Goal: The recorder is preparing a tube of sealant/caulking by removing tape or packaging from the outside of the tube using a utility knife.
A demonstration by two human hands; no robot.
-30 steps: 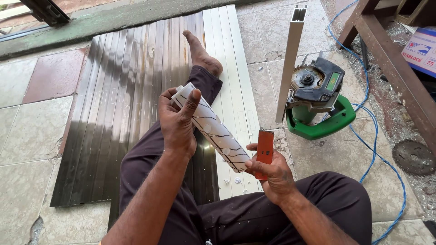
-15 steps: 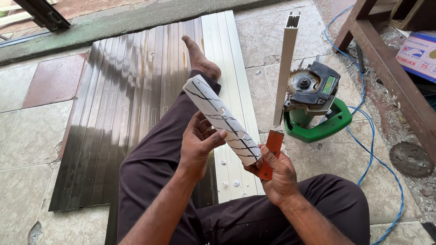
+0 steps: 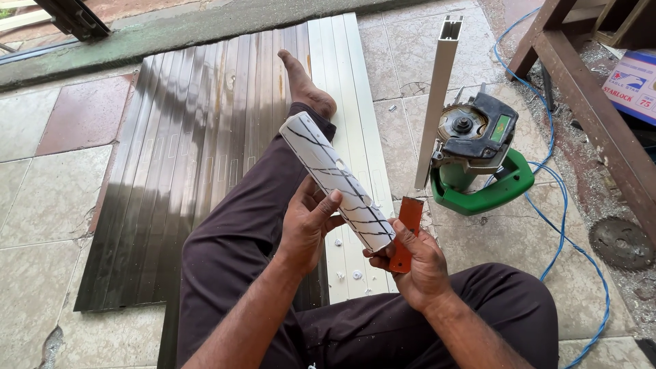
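Centre frame, the white panel piece with black line markings (image 3: 336, 181) slants from upper left down to lower right. The left hand (image 3: 307, 225) cups its middle from below, fingers wrapped loosely on the underside. The right hand (image 3: 417, 263) has its grip closed on the piece's lower end, together with an orange flat tool (image 3: 406, 232). Right of centre, a green circular saw (image 3: 478, 160) sits on the tiled floor (image 3: 41, 198), a pale metal channel (image 3: 437, 96) propped against it.
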